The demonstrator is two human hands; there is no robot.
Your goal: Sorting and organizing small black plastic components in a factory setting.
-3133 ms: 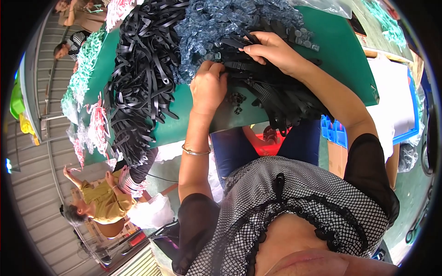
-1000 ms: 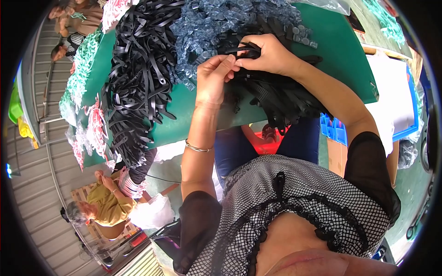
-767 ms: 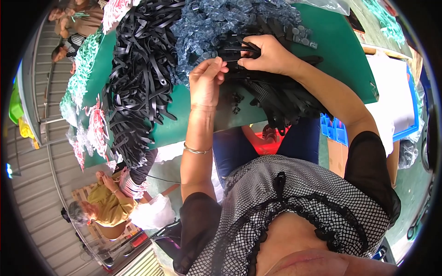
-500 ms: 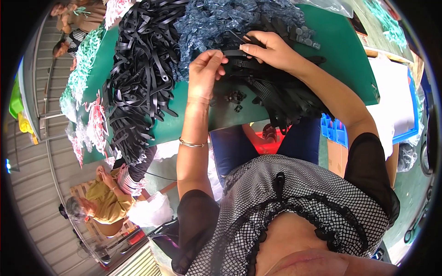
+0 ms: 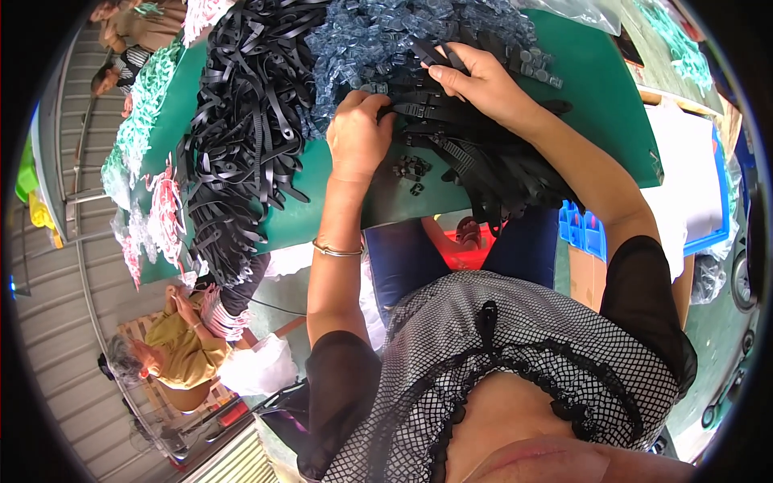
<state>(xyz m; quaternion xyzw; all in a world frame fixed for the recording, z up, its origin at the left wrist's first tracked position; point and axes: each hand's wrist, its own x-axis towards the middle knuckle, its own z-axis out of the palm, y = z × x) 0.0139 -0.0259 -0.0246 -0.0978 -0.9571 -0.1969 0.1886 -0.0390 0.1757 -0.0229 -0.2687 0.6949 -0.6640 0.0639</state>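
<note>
My right hand (image 5: 487,87) holds a black plastic strap (image 5: 430,55) between thumb and fingers, over the edge of a heap of clear blue plastic pieces (image 5: 378,36). My left hand (image 5: 357,133) is closed, its fingertips turned down at the near edge of the blue heap; what they grip is hidden. Just right of its fingers, a pile of ribbed black straps (image 5: 483,165) fans out and hangs over the table's near edge. Small dark parts (image 5: 413,169) lie on the green table (image 5: 600,97) between my left wrist and that pile.
A long heap of loose black straps (image 5: 254,113) covers the table's left part. Bundles of green cords (image 5: 145,121) and red-white cords (image 5: 167,205) lie farther left. A blue crate (image 5: 592,229) stands at right. A co-worker (image 5: 181,346) sits at lower left.
My hands have moved apart. The left has turned down and closed by the blue heap, and the right has lifted slightly, with the strap's end now raised.
</note>
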